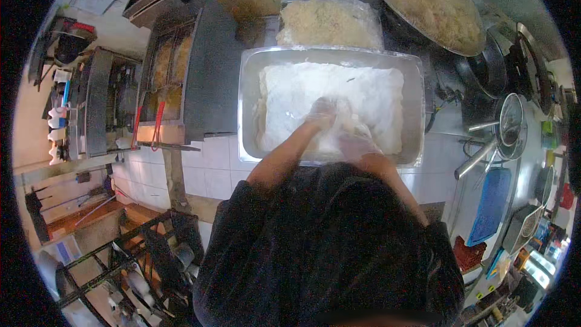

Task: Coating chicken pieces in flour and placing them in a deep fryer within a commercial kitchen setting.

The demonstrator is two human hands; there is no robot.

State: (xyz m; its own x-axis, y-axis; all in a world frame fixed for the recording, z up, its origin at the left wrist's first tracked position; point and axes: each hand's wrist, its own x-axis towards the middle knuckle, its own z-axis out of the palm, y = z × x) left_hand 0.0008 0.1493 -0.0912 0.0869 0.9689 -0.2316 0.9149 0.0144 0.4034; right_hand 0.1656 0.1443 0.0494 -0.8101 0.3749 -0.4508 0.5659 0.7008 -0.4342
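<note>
Straight in front of me is a deep rectangular metal tub (414,109) with a bed of white, flour-like powder (290,86) in it. Both hands are down in the tub, close together near its middle, and blurred. My left hand (323,112) is dusted white and touches the powder. Beside it, my right hand (358,138) seems to be in a thin clear plastic glove, also whitened. The fingers of both hands are lost in powder and blur, so I cannot tell whether they grip anything. A small dark speck lies on the powder beyond the hands.
Behind the tub sits a plastic-lined heap of pale crumbs (329,22). A large round vessel of yellowish food (431,4) is at upper right. Left stands a deep fryer (193,68) with red-handled baskets. Strainers (510,113) and a blue board (492,204) are at right.
</note>
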